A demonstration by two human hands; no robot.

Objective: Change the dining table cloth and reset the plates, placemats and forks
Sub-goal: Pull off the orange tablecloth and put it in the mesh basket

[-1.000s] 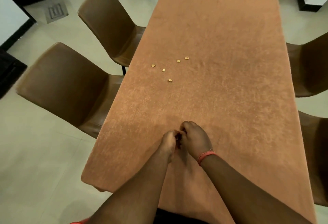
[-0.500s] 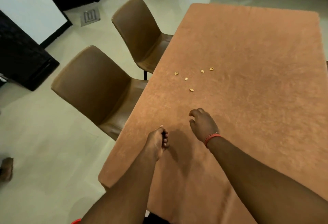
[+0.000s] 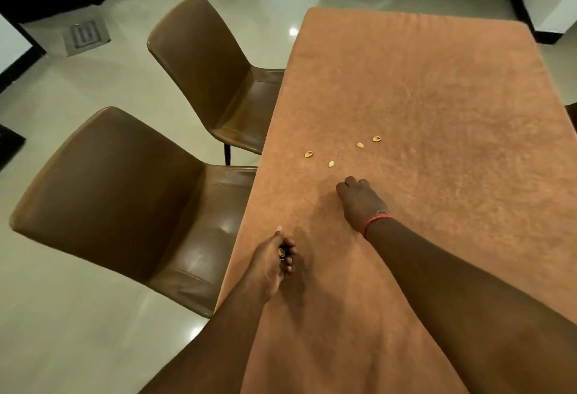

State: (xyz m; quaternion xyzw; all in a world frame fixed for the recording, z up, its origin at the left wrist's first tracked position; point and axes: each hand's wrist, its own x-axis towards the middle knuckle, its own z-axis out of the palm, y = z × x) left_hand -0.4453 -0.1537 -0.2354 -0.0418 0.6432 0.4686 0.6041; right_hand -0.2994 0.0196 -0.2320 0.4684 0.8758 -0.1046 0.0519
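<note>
Evidently clearing shells [image 3: 331, 163] off the cloth [image 3: 437, 150] before changing it: left hand [image 3: 274, 257] cupping some, right hand [image 3: 359, 198] curled, reaching, contents hidden.

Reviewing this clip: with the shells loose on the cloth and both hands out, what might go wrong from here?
1. Four nut shells lie loose on the orange tablecloth; lifting it before they are cleared would likely scatter them on the floor.
2. The left hand grips a small shell-like piece at the table edge; it may drop.
3. The right hand covers where it reaches, so a shell might get flicked.
</note>
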